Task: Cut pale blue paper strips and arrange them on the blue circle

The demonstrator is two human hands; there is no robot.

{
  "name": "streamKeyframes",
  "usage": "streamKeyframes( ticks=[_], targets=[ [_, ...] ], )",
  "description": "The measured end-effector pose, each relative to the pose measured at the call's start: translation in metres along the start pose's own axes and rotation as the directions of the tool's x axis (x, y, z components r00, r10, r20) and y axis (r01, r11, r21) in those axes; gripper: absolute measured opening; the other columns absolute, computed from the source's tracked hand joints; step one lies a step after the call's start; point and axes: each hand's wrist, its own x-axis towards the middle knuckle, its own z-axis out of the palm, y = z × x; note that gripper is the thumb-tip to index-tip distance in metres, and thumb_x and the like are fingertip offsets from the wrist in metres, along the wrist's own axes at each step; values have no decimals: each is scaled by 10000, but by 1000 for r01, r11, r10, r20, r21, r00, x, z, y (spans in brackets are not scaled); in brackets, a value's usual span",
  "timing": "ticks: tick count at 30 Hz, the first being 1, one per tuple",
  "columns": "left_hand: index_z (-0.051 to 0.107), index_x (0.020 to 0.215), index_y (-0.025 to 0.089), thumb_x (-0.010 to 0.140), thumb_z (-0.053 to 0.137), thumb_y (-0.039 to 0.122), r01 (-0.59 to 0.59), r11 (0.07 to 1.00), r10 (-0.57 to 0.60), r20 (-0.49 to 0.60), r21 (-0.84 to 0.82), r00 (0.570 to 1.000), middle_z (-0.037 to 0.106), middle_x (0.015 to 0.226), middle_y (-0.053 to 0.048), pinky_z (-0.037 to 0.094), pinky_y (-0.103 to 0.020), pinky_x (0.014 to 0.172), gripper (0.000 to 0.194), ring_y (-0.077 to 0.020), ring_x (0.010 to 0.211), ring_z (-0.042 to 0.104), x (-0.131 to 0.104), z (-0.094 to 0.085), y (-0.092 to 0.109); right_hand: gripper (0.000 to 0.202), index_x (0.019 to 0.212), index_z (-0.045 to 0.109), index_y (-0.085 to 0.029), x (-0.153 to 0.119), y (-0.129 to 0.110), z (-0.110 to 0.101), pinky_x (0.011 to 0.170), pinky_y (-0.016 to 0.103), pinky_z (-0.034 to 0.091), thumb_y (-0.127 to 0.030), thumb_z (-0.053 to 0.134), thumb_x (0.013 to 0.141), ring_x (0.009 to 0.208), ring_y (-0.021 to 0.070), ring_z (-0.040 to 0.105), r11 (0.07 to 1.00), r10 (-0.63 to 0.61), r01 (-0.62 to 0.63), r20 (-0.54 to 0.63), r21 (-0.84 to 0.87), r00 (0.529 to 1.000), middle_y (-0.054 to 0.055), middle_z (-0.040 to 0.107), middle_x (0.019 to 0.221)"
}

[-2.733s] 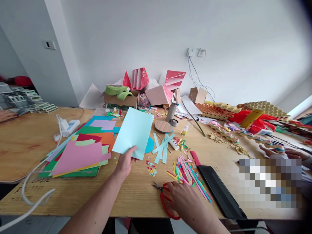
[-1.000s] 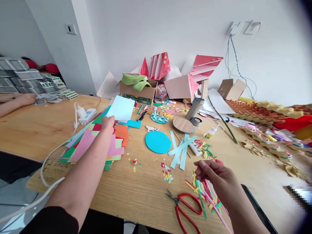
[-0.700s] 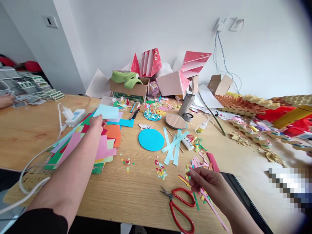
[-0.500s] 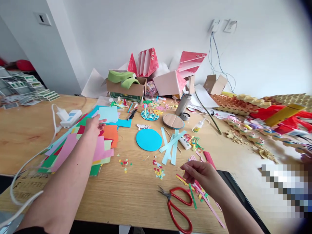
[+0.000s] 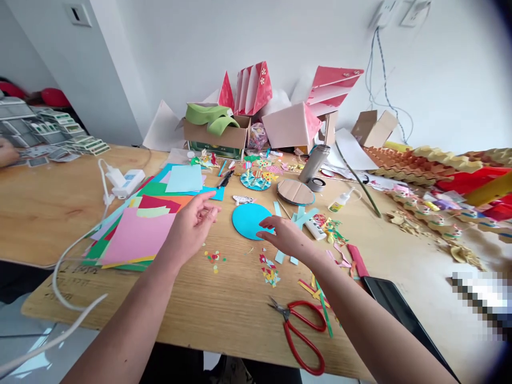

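Note:
My left hand [image 5: 196,224] hovers between the stack of coloured paper and the blue disc, fingers apart and holding nothing. My right hand [image 5: 280,233] is over the right edge of the blue disc [image 5: 248,220], its thumb and fingers apart and nothing between them. Whether it touches the disc is unclear. Pale blue strips [image 5: 306,217] lie partly hidden behind that hand. A light blue sheet [image 5: 184,178] rests on top of the paper stack [image 5: 136,234]. Red-handled scissors [image 5: 298,325] lie near the front edge, beside narrow coloured strips [image 5: 316,292].
Behind are a cardboard disc [image 5: 296,191], a metal bottle [image 5: 315,162], a glue bottle [image 5: 340,201] and a decorated blue disc [image 5: 256,179]. Paper scraps [image 5: 270,271] lie near the middle. A black tablet [image 5: 400,314] is at right, a white power strip [image 5: 128,183] at left.
My left hand has let go of the light blue sheet and moved right. My right hand has moved up and left to the blue disc. The camera view has shifted slightly.

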Motion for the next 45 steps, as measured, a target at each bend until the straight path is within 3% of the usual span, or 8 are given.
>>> streamKeyframes(
  ticks=[8,14,17,20,25,31,36,45],
  targets=[
    [741,976,219,745,711,200,-88,973,83,30,212,996,733,906,-82,505,-313,798,233,-231,856,669,-5,-8,-44,238,1047,685,-177,-26,5,2,836,344,503,-228,467,968,959,215,656,993,-119,119,-48,-5,992,100,691,1058],
    [769,859,270,727,680,132,-163,915,116,147,368,982,732,923,-67,463,-367,908,211,-265,905,639,-11,-4,-60,290,1107,645,-181,-65,12,6,889,343,509,-162,384,981,1028,194,628,984,-154,159,-64,84,986,101,659,1125],
    [761,897,271,759,615,96,-282,850,166,283,444,945,727,936,-63,469,-388,917,266,-268,947,633,-12,-3,-69,292,1133,630,-183,-80,16,10,884,365,523,-150,385,979,1039,204,620,986,-151,155,-61,68,987,106,654,1128],
    [729,988,230,815,496,47,-455,714,211,456,532,865,715,1008,-68,497,-399,908,343,-243,1000,628,-14,-1,-78,266,1126,631,-188,-86,21,11,849,413,541,-152,419,970,1016,233,616,987,-162,163,-77,2,984,114,654,1103],
    [703,1012,166,853,430,2,-603,548,208,604,580,769,694,1059,-93,525,-386,916,356,-217,1061,610,-17,3,-85,243,1087,663,-162,-75,13,18,827,410,533,-115,467,951,969,245,582,967,-236,228,-56,-112,970,115,654,1031],
    [694,1048,154,802,413,-66,-612,515,225,594,600,772,686,1095,-98,525,-407,950,433,-221,1097,604,-16,2,-84,151,965,697,-158,-48,-13,44,772,380,471,-137,556,917,906,251,535,907,-285,271,4,-321,959,99,639,945],
    [702,1026,140,829,429,-32,-621,504,279,567,600,775,700,1052,-105,538,-424,927,378,-236,1068,616,-15,2,-84,128,895,684,-168,-38,-16,53,732,357,399,-121,566,909,886,242,510,865,-276,248,0,-437,961,92,625,908],
    [706,1014,144,841,441,-23,-631,510,309,559,585,769,708,990,-103,553,-412,887,357,-228,1006,637,-16,4,-84,160,842,679,-110,-26,-32,57,676,365,367,-119,537,915,874,265,509,698,-415,443,186,-563,891,132,619,847]
  ],
)
